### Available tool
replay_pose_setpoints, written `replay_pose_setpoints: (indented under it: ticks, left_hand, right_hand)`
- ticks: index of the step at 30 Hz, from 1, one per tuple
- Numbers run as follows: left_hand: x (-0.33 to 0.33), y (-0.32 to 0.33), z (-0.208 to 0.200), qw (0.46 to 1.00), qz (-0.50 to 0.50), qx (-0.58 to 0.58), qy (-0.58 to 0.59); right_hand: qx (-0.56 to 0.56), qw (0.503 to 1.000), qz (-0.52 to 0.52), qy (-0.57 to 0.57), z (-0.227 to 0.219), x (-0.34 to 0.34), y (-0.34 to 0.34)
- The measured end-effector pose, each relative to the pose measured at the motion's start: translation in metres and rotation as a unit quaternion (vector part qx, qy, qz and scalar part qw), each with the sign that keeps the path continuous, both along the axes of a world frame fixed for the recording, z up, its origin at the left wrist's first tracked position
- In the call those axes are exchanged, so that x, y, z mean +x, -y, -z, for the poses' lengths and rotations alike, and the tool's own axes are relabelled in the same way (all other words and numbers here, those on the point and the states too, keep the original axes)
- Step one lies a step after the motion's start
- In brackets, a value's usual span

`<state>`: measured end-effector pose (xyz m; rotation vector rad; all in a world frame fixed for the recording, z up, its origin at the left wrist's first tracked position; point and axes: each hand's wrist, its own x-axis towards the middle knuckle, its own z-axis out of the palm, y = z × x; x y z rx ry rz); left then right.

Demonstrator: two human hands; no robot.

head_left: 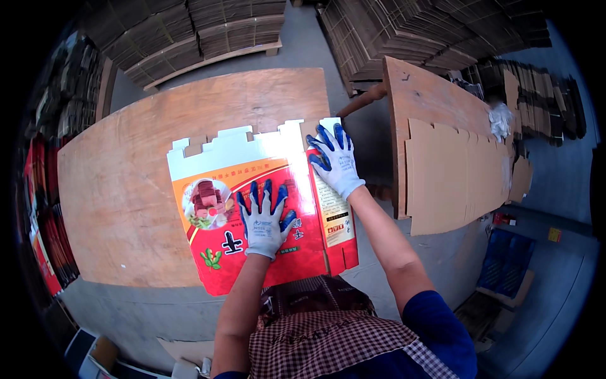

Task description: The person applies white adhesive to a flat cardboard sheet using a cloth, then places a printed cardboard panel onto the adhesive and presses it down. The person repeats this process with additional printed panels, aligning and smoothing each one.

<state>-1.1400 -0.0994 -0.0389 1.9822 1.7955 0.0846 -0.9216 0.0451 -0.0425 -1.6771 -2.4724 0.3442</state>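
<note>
A flat, unfolded cardboard carton [208, 170] lies on the wooden table, printed red and yellow with a food picture and white notched flaps along its far edge. On its red panel rests my left hand [264, 221], in a white glove with blue fingers, palm down and fingers spread. My right hand [336, 158], gloved the same way, lies flat over the carton's narrow right-hand side panel, close to its far right corner. Its fingers are spread toward the white flap. Neither hand grips anything; both press or rest on the card.
The wooden table [113, 189] extends to the left. A second wooden table [423, 95] stands right across a gap, bearing a brown cardboard sheet [448, 170]. Bundled cardboard stacks [240, 31] sit on pallets behind. Red folded cartons [38, 189] are piled far left; a blue plastic pallet [505, 262] stands right.
</note>
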Motion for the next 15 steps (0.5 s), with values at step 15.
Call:
replay_pose_setpoints:
  ticks: [15]
  left_hand:
    - [0.003,0.0,0.005,1.0,0.001,0.024,-0.008]
  right_hand:
    - [0.095,0.985,0.124,0.073,0.019,-0.029,0.034]
